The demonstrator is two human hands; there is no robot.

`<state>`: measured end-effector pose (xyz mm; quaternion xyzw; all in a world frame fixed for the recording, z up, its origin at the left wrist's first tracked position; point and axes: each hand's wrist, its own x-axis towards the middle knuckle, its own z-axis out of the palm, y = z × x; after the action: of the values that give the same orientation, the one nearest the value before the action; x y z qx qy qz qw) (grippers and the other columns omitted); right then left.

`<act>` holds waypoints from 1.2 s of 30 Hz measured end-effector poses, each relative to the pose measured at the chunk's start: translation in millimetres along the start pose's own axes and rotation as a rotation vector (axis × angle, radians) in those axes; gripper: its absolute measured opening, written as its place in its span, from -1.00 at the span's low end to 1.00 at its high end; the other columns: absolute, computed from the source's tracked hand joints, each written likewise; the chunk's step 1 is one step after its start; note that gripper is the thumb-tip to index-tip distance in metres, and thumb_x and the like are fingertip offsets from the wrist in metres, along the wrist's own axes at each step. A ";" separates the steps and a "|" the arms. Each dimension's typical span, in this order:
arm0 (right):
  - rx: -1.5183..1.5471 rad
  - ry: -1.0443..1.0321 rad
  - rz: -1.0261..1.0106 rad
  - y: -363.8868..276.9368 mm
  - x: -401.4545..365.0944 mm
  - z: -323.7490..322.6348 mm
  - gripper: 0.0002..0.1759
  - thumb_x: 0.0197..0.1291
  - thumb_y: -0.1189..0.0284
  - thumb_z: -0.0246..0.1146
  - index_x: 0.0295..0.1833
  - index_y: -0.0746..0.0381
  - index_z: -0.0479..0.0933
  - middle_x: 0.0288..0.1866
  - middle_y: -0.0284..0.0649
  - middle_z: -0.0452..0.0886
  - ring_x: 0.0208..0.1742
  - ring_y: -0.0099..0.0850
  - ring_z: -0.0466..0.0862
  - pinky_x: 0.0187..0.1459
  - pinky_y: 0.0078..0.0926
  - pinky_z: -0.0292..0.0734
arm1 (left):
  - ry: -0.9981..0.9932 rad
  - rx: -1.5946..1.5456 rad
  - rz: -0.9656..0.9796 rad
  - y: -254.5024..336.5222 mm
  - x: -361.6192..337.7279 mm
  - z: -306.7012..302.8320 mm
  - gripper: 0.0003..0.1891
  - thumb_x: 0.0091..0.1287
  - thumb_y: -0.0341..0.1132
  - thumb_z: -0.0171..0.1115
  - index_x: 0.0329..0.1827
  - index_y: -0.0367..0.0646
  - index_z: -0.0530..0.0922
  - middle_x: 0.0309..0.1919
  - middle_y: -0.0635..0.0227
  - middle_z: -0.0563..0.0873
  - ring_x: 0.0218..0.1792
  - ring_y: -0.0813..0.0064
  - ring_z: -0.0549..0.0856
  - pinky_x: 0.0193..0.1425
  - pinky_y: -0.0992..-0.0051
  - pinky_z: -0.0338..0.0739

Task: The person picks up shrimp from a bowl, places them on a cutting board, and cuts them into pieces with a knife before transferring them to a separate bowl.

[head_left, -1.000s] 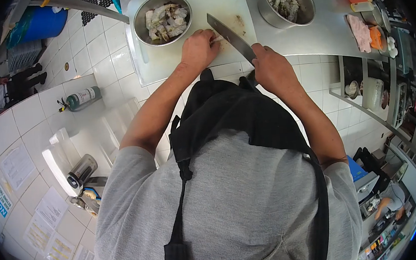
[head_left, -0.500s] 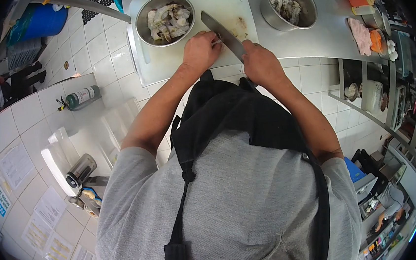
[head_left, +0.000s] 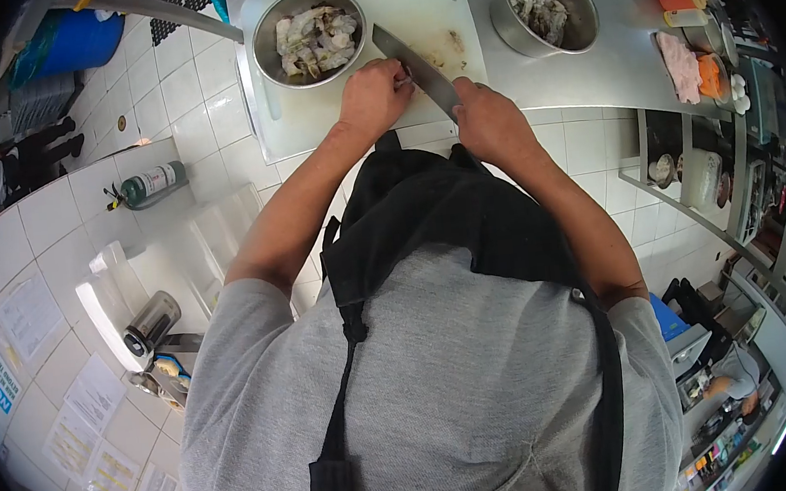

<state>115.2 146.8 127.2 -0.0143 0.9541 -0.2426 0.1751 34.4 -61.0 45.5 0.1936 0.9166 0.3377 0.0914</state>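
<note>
At the board's (head_left: 307,113) front edge the left hand (head_left: 375,97) presses curled fingers on a piece (head_left: 408,79) to steady it; the right hand (head_left: 490,123) wraps tightly around the knife (head_left: 414,61).

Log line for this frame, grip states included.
left hand: curled on cutting board beside knife | right hand: grip shut on knife | knife tip: by steel bowl | under fingers: hidden

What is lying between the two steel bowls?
In the head view, the white cutting board with a few scraps, the knife blade's tip, then a strip of bare steel counter.
</note>
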 end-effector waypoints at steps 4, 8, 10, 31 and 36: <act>0.008 0.096 -0.001 3.0 -3.6 -5.6 -0.75 0.45 0.47 0.26 0.13 0.32 0.45 -0.03 0.20 0.72 -0.02 0.25 0.77 0.04 0.20 0.68 | 0.029 0.078 0.036 11.3 3.1 -2.3 -0.77 0.24 -0.23 0.52 -0.22 -0.22 0.75 -0.22 0.12 0.77 -0.17 0.03 0.82 -0.01 0.10 0.71; -0.009 0.121 0.072 19.0 -1.7 -2.7 -0.75 0.46 0.45 0.26 0.14 0.31 0.45 -0.03 0.21 0.72 -0.01 0.25 0.77 0.02 0.20 0.69 | 0.054 0.042 0.071 18.1 12.2 9.8 -0.76 0.26 -0.24 0.48 -0.10 -0.17 0.80 -0.20 0.15 0.77 -0.13 0.02 0.82 0.02 0.09 0.72; 0.004 0.138 0.070 28.0 0.4 2.9 -0.74 0.46 0.46 0.26 0.14 0.31 0.45 -0.03 0.21 0.72 -0.02 0.26 0.77 0.02 0.20 0.69 | 0.020 0.031 0.034 15.1 15.9 13.1 -0.74 0.25 -0.26 0.47 -0.05 -0.15 0.81 -0.20 0.14 0.78 -0.10 -0.01 0.83 0.04 0.08 0.73; 0.003 0.257 0.124 32.8 -3.0 9.3 -0.74 0.42 0.51 0.22 0.13 0.34 0.39 -0.04 0.25 0.70 -0.08 0.28 0.79 -0.03 0.18 0.74 | -0.012 -0.075 -0.037 46.7 39.2 -31.3 -0.72 0.19 -0.13 0.45 -0.20 -0.15 0.81 -0.27 0.09 0.84 -0.15 0.00 0.85 0.00 0.10 0.75; -0.075 0.187 0.128 38.9 8.5 13.1 -0.73 0.36 0.56 0.17 0.12 0.37 0.37 -0.05 0.28 0.71 -0.06 0.27 0.81 0.01 0.13 0.77 | 0.010 -0.245 0.328 128.5 114.4 -72.7 -0.56 0.26 0.06 0.57 -0.09 -0.16 0.83 -0.34 0.21 0.82 -0.28 0.33 0.82 -0.09 0.34 0.70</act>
<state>113.9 174.2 95.5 0.0627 0.9736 -0.1952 0.0998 -53.6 33.8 180.3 0.3259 0.8254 0.4578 0.0535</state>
